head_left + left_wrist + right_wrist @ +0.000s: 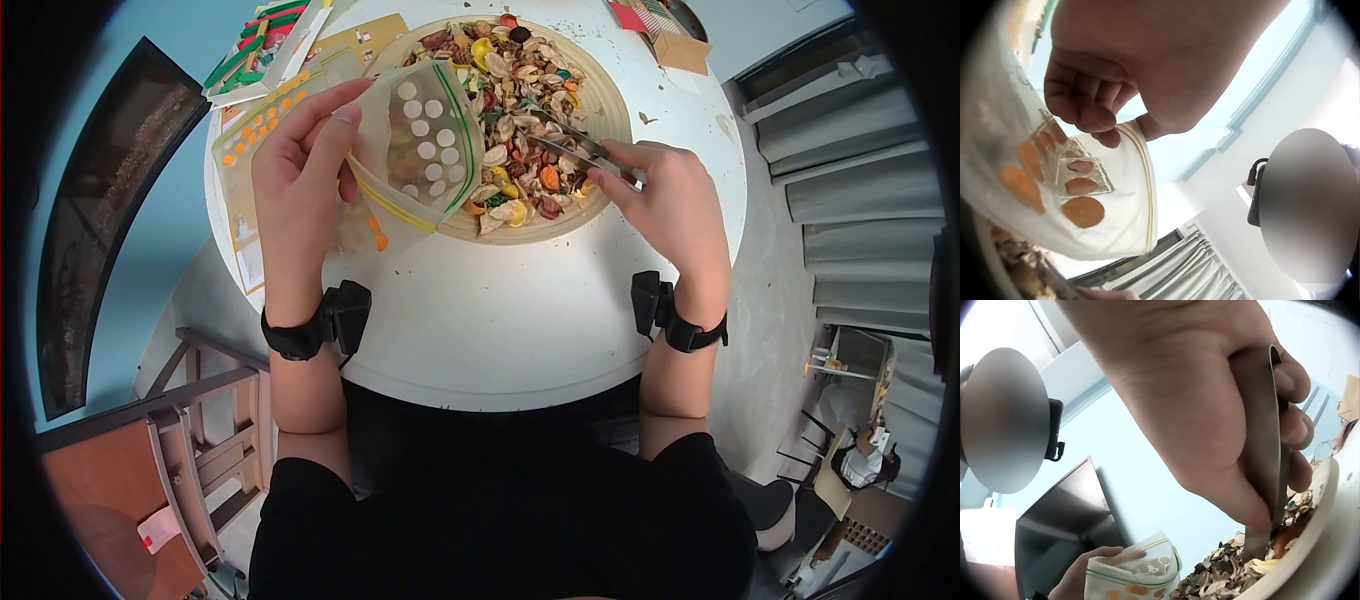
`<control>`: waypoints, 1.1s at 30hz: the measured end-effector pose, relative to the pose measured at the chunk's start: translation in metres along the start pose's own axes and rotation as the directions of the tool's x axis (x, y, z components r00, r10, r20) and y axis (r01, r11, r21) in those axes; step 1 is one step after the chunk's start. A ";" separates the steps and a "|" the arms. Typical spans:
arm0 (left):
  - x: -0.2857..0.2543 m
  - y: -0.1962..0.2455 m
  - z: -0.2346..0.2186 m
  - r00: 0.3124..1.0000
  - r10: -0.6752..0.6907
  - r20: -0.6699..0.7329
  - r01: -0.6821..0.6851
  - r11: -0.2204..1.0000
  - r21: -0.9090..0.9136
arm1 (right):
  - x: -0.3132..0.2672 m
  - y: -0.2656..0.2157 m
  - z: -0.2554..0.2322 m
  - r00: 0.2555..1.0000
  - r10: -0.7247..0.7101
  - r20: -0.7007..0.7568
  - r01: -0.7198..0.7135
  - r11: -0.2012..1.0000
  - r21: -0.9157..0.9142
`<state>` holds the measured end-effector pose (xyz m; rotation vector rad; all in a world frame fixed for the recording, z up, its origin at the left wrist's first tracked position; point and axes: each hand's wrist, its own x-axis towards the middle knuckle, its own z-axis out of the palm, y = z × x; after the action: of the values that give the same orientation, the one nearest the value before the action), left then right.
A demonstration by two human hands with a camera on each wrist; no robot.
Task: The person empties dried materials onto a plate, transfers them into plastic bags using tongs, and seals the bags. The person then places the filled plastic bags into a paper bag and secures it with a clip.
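Note:
The left hand (305, 165) pinches the edge of a translucent zip bag (375, 150) with white dots, held beside a round plate (612, 125). In the left wrist view, thumb and fingers of that hand (1141, 62) grip the rim of the bag (1129, 219), where orange dots show. Metal tongs (575, 150) are gripped by the right hand (670, 195), their tips among dried petals and flowers (525, 75) on the plate. Close up in the right wrist view, the hand (1191, 394) curls round the tongs (1263, 431), whose ends reach into the dried pieces (1216, 572).
A second bag with orange dots (240, 150) lies at the table's left. Behind it stands a white box (300, 50) of red and green items. A brown box (680, 52) sits at the back right of the white table (470, 320).

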<state>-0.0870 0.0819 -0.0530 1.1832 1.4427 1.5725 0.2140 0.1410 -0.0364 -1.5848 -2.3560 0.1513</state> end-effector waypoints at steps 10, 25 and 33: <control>0.000 0.000 -0.001 1.000 0.003 -0.003 -0.003 1.000 -0.003 | 0.004 0.014 -0.002 0.998 -0.019 -0.065 0.026 0.994 0.110; 0.000 -0.001 0.000 1.000 0.004 0.006 -0.004 1.000 0.006 | -0.006 -0.037 -0.004 0.965 -0.150 -0.217 0.238 0.850 0.470; 0.000 -0.003 -0.001 1.000 0.006 0.001 -0.006 1.000 0.007 | 0.010 0.015 -0.004 0.953 0.290 -0.086 -0.261 0.933 0.248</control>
<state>-0.0884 0.0818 -0.0557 1.1925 1.4465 1.5722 0.2248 0.1552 -0.0343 -1.7439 -1.9339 0.3682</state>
